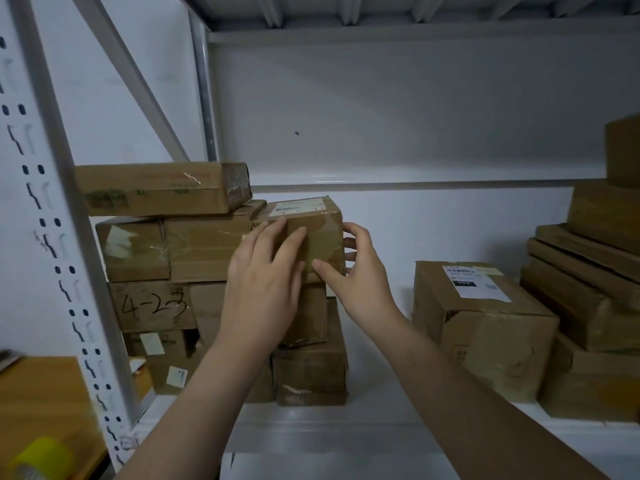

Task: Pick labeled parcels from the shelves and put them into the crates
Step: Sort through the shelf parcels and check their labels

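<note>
Left hand [263, 289] pressing flat on front of parcel [313, 216], fingers straight. Right hand [356, 268] gripping parcel's right side, thumb on front, fingers curling round edge. Parcel sitting atop narrow stack [308, 372] toward left end of shelf [374, 341], touching bigger boxes on its left.

Risk: pulling parcel possibly dragging or tipping stack underneath; taped face possibly slipping under flat left hand.

White label on parcel top unreadable. Neighbouring box [152, 304] showing handwritten "4-23". Crates not in view.

White wall [381, 109] is seen behind perforated grey upright [52, 209]; diagonal brace [133, 77] is fixed right of it, wooden tabletop [41, 403] lower left; lighting dim.
</note>
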`<state>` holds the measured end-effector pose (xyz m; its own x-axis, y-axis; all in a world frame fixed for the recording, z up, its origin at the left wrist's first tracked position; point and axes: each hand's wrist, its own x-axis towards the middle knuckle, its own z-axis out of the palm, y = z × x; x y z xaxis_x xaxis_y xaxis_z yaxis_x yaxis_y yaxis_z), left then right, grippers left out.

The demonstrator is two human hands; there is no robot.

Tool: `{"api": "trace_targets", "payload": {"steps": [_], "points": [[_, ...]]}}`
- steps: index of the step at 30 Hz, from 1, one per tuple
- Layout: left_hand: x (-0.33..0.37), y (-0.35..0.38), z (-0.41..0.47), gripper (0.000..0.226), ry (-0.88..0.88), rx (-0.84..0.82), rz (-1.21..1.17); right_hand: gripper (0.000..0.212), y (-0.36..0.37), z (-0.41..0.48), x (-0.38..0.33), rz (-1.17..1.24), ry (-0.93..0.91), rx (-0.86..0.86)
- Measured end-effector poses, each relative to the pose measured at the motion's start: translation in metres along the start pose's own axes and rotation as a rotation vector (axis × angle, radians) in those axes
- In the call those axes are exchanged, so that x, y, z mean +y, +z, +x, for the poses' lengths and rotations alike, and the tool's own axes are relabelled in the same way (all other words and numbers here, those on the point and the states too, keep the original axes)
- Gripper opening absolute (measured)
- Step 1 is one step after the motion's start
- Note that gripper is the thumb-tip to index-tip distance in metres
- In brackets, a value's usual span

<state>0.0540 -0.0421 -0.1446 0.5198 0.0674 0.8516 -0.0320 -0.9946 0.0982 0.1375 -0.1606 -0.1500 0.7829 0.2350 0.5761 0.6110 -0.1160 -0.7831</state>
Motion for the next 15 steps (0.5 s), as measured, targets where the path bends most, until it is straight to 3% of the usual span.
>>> {"api": "trace_targets", "payload": {"steps": [8,15], "points": [[0.000,0.009,-0.003,0.043,0.004,-0.022,-0.026,0.067,-0.020,-0.007,0.004,-0.015,0.030,-0.177],[0.008,0.013,-0.010,0.045,-0.022,0.007,-0.055,0.064,-0.034,-0.014,0.005,-0.034,0.041,-0.188]]}}
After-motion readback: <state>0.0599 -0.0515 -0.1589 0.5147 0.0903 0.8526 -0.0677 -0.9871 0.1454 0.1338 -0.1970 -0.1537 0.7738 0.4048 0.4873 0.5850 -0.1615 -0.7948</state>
